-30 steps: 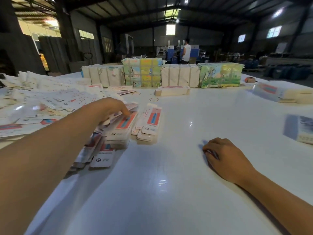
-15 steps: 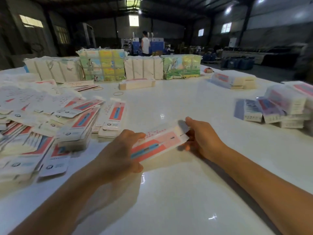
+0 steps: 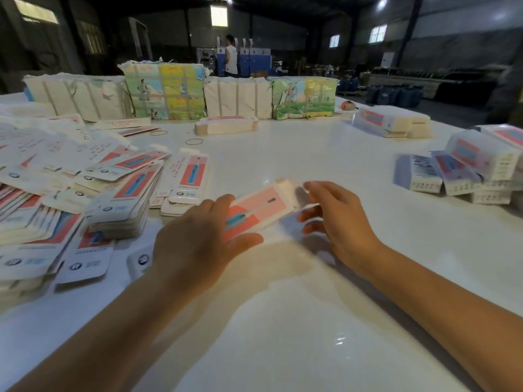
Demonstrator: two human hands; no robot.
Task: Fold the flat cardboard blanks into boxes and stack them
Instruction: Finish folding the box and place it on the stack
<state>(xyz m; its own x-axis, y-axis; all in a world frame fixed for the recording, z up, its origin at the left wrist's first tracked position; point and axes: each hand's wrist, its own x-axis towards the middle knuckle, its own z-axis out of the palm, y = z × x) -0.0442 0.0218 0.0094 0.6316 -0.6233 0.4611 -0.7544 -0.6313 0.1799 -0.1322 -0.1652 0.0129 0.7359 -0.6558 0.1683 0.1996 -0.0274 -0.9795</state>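
A: Where is the cardboard blank (image 3: 260, 210) located, and how is it held?

B: The blank is held just above the white tabletop (image 3: 283, 321), near the centre of the view. It lies nearly flat, with its long axis running from 7 o'clock to 1 o'clock. Its near end is grasped by the left hand (image 3: 195, 244): the thumb is laid under the lower edge and the other fingers are curled over the top face. Its far end is pinched by the right hand (image 3: 336, 222), with the fingertips closed on the blurred white end flap.

A: What is placed around it?

B: At 9 o'clock, loose piles of flat blanks (image 3: 70, 193) are spread over the tabletop. A smaller pile (image 3: 186, 185) is set at 11 o'clock, just beside the left hand. At 3 o'clock, folded boxes (image 3: 467, 171) are stacked against one another, well apart from the hands. At 12 o'clock, strapped bundles (image 3: 237, 96) are lined along the far edge, with one short stack of blanks (image 3: 226, 125) in front of them. Two rubber bands (image 3: 194, 141) are lying near that stack. A person (image 3: 231, 56) is seen standing in the background hall.
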